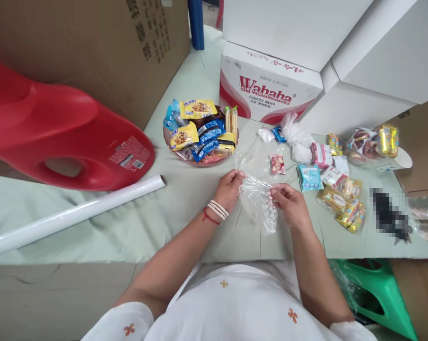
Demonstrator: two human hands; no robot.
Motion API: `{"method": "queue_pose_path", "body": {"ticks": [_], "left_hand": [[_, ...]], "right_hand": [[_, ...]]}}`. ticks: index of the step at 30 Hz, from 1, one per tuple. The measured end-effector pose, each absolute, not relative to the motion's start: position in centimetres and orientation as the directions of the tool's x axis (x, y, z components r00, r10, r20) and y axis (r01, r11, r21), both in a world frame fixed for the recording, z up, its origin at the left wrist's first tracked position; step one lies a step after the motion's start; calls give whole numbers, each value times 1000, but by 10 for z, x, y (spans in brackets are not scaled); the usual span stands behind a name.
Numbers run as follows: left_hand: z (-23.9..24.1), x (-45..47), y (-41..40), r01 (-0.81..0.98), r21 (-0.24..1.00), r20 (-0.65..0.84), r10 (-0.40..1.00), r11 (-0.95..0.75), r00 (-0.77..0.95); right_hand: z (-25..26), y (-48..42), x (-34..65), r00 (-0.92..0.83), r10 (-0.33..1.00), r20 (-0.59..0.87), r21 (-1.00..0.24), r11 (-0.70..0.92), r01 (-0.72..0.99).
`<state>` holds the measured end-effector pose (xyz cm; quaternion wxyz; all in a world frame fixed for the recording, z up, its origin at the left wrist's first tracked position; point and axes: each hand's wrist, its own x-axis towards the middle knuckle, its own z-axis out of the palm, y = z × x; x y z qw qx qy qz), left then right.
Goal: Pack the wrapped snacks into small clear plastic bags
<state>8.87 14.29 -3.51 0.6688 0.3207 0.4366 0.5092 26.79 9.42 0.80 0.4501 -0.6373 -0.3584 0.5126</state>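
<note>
A clear plastic bag [258, 201] is stretched between my two hands above the green cloth. My left hand [228, 189], with beaded bracelets at the wrist, pinches one side of it. The opposite side is pinched by my right hand [291, 203]. Just beyond the bag lies a small pink packet [277, 164], partly behind clear film. Left of that stands a glass bowl [203, 163] heaped with yellow and blue snack packets. To the right of my right hand are a light blue packet [309, 177] and several gold-wrapped snacks [336, 199].
A big red plastic jug [93, 137] and a white roll [75, 213] lie on the left. A Wahaba carton [267, 87] and white boxes back the table. A blurred dark object [389, 215] lies near the right edge; a green stool [380, 293] stands below.
</note>
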Motion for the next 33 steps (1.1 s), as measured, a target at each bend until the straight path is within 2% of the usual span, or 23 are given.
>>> {"method": "queue_pose_path", "body": {"ticks": [3, 6, 10, 13, 16, 18, 22, 24, 28, 31, 33], "left_hand": [[-28, 87, 139, -416, 832, -312, 930, 365, 194], [-24, 90, 129, -365, 817, -354, 888, 446, 293], [-30, 93, 125, -293, 819, -335, 826, 493, 454], [-34, 92, 129, -351, 757, -353, 796, 551, 491], [-35, 91, 133, -395, 716, -394, 800, 576, 453], [-35, 92, 133, -377, 766, -383, 841, 520, 383], [-34, 96, 132, -314, 875, -324, 928, 369, 185], [-33, 97, 132, -260, 911, -298, 947, 319, 118], [-31, 97, 127, -108, 980, -160, 985, 166, 64], [-30, 97, 121, 1, 998, -59, 995, 59, 81], [-30, 98, 117, 85, 996, 6, 995, -15, 104]], "right_hand": [[12, 93, 273, 268, 911, -312, -947, -322, -8], [10, 92, 265, 355, 906, -228, -967, -254, 26], [6, 94, 264, 435, 892, -119, -985, -162, 63], [0, 97, 278, 441, 886, -143, -986, -167, 16], [-10, 100, 294, 394, 893, -219, -967, -251, 31], [-14, 100, 301, 383, 892, -240, -952, -294, 89], [-12, 96, 302, 504, 863, -26, -898, -242, 368], [-6, 92, 299, 472, 882, -8, -882, -229, 412], [6, 90, 290, 253, 932, -260, -956, -285, 68], [11, 93, 284, 183, 929, -322, -941, -293, -171], [12, 95, 279, 171, 927, -334, -929, -293, -225]]}}
